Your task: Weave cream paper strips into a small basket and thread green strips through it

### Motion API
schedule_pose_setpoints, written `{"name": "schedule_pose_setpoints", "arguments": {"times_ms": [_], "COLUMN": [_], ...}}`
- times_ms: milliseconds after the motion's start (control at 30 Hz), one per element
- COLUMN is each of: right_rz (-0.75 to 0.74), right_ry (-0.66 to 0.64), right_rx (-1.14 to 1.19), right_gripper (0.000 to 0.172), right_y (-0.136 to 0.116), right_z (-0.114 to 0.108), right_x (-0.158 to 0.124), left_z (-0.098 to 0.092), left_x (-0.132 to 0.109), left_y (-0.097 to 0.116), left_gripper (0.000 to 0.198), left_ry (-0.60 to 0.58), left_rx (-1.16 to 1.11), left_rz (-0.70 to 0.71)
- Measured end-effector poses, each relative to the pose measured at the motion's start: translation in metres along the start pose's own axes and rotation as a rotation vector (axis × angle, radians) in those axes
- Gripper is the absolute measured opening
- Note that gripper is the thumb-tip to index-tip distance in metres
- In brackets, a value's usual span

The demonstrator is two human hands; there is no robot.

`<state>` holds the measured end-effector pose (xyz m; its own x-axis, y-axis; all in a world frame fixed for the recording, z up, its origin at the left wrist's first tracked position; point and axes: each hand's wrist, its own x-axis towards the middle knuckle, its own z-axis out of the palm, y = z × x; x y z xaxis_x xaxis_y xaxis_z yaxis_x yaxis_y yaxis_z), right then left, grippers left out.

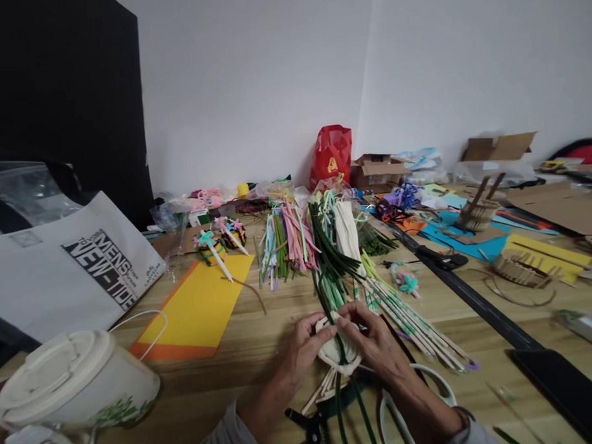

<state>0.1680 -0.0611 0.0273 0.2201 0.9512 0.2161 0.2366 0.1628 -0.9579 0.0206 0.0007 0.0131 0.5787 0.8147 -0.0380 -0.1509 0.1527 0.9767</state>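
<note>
A small round cream woven piece (350,351) is held low in the middle of the view, above the table. On its left edge, the thumb and fingers of my left hand (303,347) are pinched. My right hand (370,339) grips its upper right edge, thumb near the centre. Long dark green strips (328,247) run through or across the piece and hang out below it toward me. Under my wrists lie scissors with pale handles (396,418), a black tool (312,432) and short pale sticks (317,389).
Ahead lie bundles of coloured strips (296,232) and green-printed sticks (416,318). Yellow card (206,299), a white bag (78,262) and a lidded paper cup (83,381) are on the left. A black phone (566,387) and small woven baskets (523,269) are on the right.
</note>
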Motion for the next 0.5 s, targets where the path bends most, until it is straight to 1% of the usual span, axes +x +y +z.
{"name": "schedule_pose_setpoints", "arguments": {"times_ms": [133, 267, 367, 500], "right_rz": [-0.051, -0.078, -0.030, 0.103], "right_ry": [0.042, 0.043, 0.027, 0.005], "right_rx": [-0.089, -0.112, -0.048, 0.140], "right_gripper": [0.025, 0.021, 0.021, 0.025], "right_y": [0.003, 0.008, 0.009, 0.007], "right_z": [-0.002, -0.003, -0.004, -0.003], "right_x": [0.002, 0.004, 0.004, 0.005], "left_z": [0.006, 0.011, 0.014, 0.014], "left_x": [-0.002, -0.008, -0.010, -0.009], "left_y": [-0.001, -0.002, -0.002, -0.004], "left_gripper": [0.028, 0.032, 0.034, 0.030], "left_ry": [0.027, 0.043, 0.039, 0.029], "left_rx": [0.105, 0.218, 0.217, 0.160], "left_rz": [0.026, 0.052, 0.037, -0.001]}}
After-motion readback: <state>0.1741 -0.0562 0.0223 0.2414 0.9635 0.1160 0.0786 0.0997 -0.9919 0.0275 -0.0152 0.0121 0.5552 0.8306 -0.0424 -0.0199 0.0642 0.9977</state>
